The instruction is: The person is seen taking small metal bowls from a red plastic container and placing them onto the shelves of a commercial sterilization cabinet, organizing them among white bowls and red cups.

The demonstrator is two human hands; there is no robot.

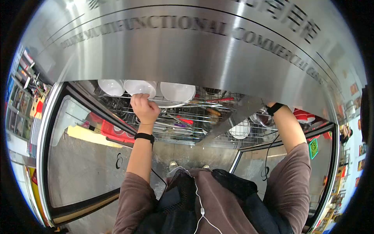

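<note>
Fingers of our left hand [144,109] curl closed, seemingly around the front rail of the silver wire rack [196,103], probably for steadiness. Just beyond, 3 rounded white bowls [140,88] sit side by side, likely for easy reach. Our right hand [270,104] is mostly hidden behind the brushed-steel front panel [187,50]; we cannot tell its grip.

cabinet [187,50] ahead | bowls [177,91] on rack [202,102], left of post [233,117] | dish [240,130] right of post | left door [87,165], right door [251,165] flanking
</note>
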